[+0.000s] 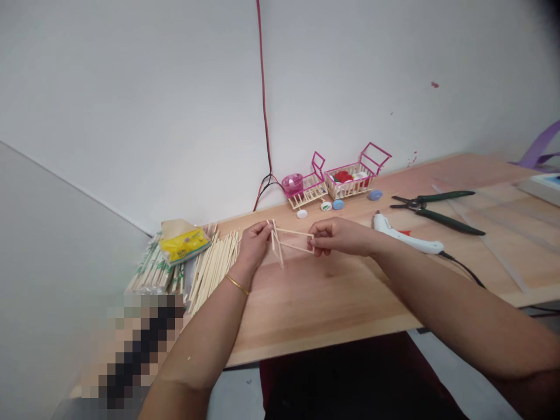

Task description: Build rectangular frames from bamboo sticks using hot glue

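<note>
Between my two hands, a small frame of thin wooden sticks (pixel 294 231) is held just above the table. My left hand (pixel 255 245) pinches its left end, where two stick pieces meet at an angle and one part hangs down. At the right end, the fingers of my right hand (pixel 328 237) are closed on the short upright stick. Loose wooden sticks (pixel 213 265) lie beside my left hand. A white hot glue gun (pixel 405 236) rests on the table to the right of my right hand.
Two miniature stick carts with pink handles, one smaller (pixel 308 192) and one larger (pixel 350 181), stand by the wall. Green-handled pliers (pixel 437 209) lie at right. A yellow tissue pack (pixel 184 244) sits on wrapped sticks (pixel 151 268). A red and black cable (pixel 263 99) runs down the wall.
</note>
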The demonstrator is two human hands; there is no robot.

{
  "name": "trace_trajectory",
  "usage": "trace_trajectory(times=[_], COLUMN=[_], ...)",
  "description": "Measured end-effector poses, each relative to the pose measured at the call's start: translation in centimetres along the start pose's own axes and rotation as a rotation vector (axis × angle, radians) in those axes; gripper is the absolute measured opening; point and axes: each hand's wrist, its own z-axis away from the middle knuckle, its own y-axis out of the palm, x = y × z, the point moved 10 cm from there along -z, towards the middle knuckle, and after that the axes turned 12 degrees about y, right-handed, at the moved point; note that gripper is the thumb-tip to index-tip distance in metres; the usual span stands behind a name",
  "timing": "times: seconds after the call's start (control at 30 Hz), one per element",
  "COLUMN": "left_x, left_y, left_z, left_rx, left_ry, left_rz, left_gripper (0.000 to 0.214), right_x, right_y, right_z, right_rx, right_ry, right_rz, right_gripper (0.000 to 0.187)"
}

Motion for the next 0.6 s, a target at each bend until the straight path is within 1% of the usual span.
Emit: trace_trajectory(times=[0.13, 0.27, 0.33, 0.4, 0.5, 0.6], left_x=[0.7, 0.7, 0.4, 0.1, -0.4, -0.4], left_y=[-0.6, -0.9, -0.9, -0.8, -0.4, 0.4], left_z=[-0.2, -0.4, -0.4, -0.3, -0.1, 0.3], left_rx=[-0.065, -0.108, -0.112, -0.105, -0.081, -0.047], left_ry=[-0.056, -0.087, -0.096, -0.103, -0.114, -0.147], left_rz=[0.093, 0.186, 0.231, 0.269, 0.323, 0.417], left_gripper=[0.038, 0.039, 0.038, 0.037, 0.035, 0.032], right_x=[-1.7, -3.0, -3.1, -2.7, -0.9, 1.3], right_y=[-1.9, -2.4, -2.8, -3.5, -4.2, -4.8], right_z=[-0.7, -1.1, -1.2, -0.9, 0.2, 1.9], right_rx=[-0.147, -0.199, -0.254, -0.351, -0.486, -0.542], right_ry=[0.098, 0.135, 0.137, 0.127, 0.091, 0.056], right_rz=[0.082, 0.227, 0.320, 0.412, 0.517, 0.590], right_gripper=[0.029, 0.026, 0.022, 0.018, 0.017, 0.018])
